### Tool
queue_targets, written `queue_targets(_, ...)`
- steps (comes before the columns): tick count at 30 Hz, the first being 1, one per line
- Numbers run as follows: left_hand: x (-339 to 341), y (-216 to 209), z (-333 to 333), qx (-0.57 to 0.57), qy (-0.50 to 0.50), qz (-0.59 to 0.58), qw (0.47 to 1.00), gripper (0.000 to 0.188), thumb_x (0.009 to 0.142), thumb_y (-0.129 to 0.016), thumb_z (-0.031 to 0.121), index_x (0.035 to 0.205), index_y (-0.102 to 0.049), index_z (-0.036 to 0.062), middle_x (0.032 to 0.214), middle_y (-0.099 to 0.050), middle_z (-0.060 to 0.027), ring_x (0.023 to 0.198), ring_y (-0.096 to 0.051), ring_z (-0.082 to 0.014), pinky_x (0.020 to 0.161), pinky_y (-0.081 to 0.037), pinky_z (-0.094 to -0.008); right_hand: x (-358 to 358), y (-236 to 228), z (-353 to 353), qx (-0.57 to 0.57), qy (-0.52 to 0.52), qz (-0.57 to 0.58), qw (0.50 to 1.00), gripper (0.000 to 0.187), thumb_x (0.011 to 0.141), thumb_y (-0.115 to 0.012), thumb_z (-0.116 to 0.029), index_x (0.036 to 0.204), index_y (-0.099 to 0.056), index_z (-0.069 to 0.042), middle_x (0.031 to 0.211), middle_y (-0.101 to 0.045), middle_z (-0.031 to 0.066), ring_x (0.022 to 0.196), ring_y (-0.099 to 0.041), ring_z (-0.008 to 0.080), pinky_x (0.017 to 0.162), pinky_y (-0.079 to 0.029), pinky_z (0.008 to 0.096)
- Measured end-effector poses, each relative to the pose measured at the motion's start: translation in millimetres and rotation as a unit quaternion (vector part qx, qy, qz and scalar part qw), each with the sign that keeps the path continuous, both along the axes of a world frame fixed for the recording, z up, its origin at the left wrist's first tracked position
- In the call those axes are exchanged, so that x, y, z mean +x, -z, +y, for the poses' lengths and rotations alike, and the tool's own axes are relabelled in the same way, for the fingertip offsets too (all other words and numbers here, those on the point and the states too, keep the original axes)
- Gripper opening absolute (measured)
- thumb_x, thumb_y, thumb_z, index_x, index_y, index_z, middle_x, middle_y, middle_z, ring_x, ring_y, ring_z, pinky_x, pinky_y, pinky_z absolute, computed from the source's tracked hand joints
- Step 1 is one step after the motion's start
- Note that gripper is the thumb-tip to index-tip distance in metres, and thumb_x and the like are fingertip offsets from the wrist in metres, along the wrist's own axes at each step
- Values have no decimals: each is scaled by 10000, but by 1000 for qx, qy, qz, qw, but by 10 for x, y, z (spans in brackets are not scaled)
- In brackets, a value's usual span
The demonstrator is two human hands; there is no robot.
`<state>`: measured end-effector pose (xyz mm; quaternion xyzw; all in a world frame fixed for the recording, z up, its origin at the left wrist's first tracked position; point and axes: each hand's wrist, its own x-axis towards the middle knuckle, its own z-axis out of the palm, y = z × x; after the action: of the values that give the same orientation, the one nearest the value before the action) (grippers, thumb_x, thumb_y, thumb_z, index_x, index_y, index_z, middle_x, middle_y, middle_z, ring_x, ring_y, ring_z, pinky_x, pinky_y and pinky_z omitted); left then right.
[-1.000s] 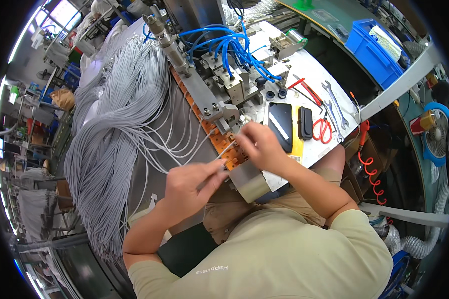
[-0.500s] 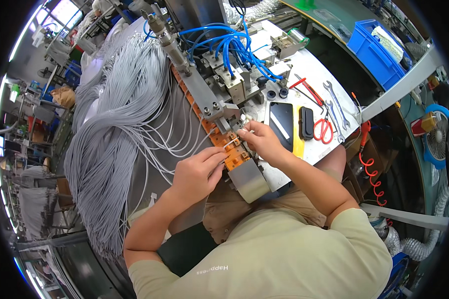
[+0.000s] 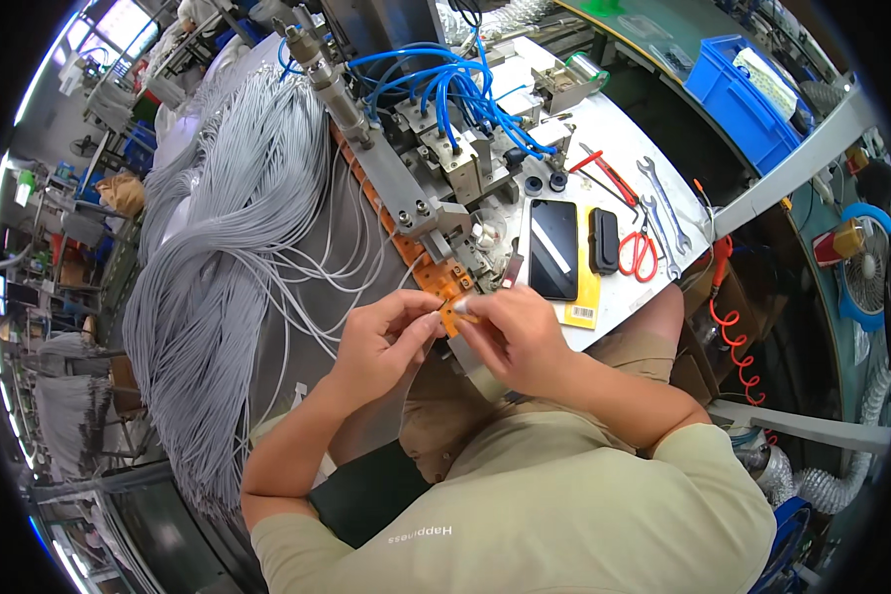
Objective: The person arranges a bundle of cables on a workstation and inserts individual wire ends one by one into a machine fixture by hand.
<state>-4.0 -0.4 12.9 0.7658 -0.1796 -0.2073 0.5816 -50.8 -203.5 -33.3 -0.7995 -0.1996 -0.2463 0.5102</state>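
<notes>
Over the near end of an orange fixture block, my two hands are nearly together. My left hand is closed in a pinch, on what looks like the end of a grey cable running in from the left. My right hand pinches just beside it, thumb and fingers pressed together; what lies between them is too small to make out. Behind the hands stands a metal press machine with blue air hoses. The fixture's near end is partly covered by my fingers.
A large bundle of grey cables hangs at the left. On the white tabletop at right lie a phone, a black case, red scissors, pliers and wrenches. A blue crate stands beyond.
My right hand has come down and toward me from the machine's side of the fixture, meeting the left. The left hand has shifted slightly, still pinching.
</notes>
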Motion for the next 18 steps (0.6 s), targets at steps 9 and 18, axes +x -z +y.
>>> queue_targets(9, -18, 60, -22, 44, -7, -189, 981, 145, 875, -674, 5, 1015, -681, -31, 818, -722, -72, 686, -670, -94, 659, -536, -235, 85, -17, 89, -35, 4, -15, 999, 182, 810, -747, -11, 958, -643, -25, 675, -622, 49, 548, -539, 196, 602, -371, 317)
queue_targets(18, 31, 82, 42, 69, 48, -197, 977, 159, 898, -673, 40, 1048, -673, -13, 825, -717, -72, 693, -679, -98, 638, -535, -232, 86, -104, 40, -32, -50, 116, 991, 198, 805, -729, -15, 968, -619, -34, 707, -617, 44, 595, -533, 221, 669, -384, 333)
